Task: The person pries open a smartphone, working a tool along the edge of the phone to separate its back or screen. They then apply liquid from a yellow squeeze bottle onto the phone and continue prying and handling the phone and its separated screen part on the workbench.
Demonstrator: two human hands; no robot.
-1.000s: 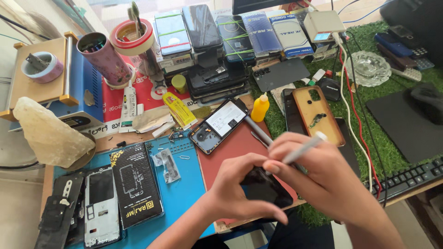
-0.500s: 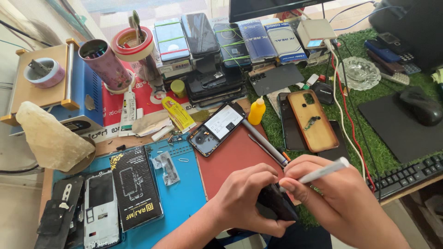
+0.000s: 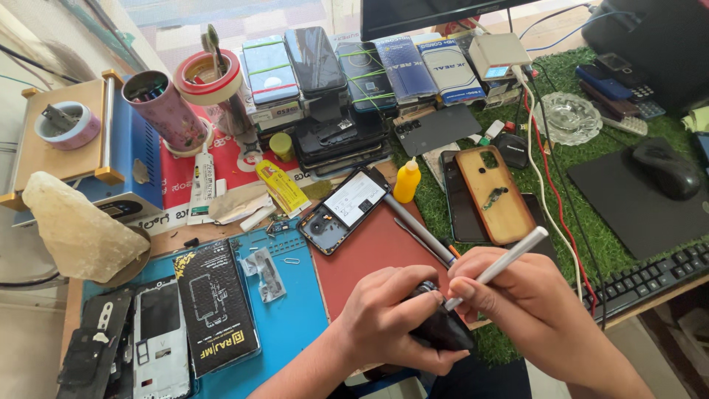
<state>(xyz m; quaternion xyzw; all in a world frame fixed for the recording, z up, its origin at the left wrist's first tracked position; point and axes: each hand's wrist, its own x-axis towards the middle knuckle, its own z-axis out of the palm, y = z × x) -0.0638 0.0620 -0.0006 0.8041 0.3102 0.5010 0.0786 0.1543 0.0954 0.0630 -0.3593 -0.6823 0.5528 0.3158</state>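
Hands meet low in the head view, over the near edge of the bench. The left hand (image 3: 391, 318) is curled around a small dark phone (image 3: 442, 330), fingers wrapped over its top and side, so the phone sits between the two hands just above the maroon mat (image 3: 365, 255). The right hand (image 3: 532, 310) pinches a slim white pen-like tool (image 3: 498, 266) between thumb and fingertips, its tip down on the phone's upper edge and its shaft slanting up to the right. Left of the maroon mat lies a blue work mat (image 3: 295, 325) carrying a black printed packet (image 3: 216, 307) and, further left, an opened phone frame (image 3: 159, 340). Just beyond the hands, an opened phone with its back off (image 3: 343, 209) lies tilted across the maroon mat's far corner, with a small yellow bottle (image 3: 406, 181) beside it. To the right a tan phone case (image 3: 495, 193) rests on green turf (image 3: 583, 159), with a black keyboard (image 3: 650, 277) and a mouse (image 3: 665, 166) on its dark pad nearby. Farther back stand a row of stacked phones and boxes (image 3: 354, 74), a pink tin of tools (image 3: 166, 111), and a pale rock (image 3: 77, 229) at the far left.
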